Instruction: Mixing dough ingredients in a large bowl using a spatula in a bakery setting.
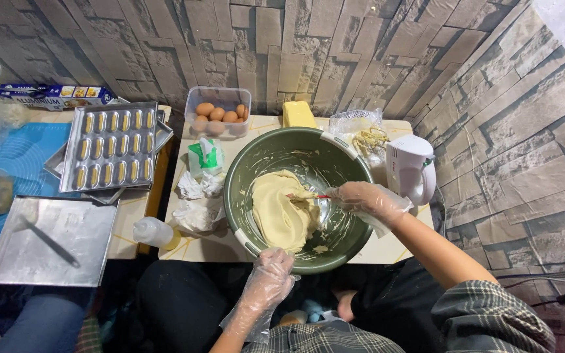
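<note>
A large green mixing bowl (342,243) sits on the small table, holding pale yellow batter (281,210). My right hand (365,199), in a clear plastic glove, is over the bowl's right side and grips a spatula (305,196) whose blade is in the batter. My left hand (271,269), also gloved, holds the bowl's near rim.
A white hand mixer (410,167) stands right of the bowl. A clear tub of eggs (218,111), a yellow block (298,114), crumpled tissues (197,186) and a small bottle (153,231) lie around. Left are a filled baking mould (109,145) and a flat metal tray (50,240).
</note>
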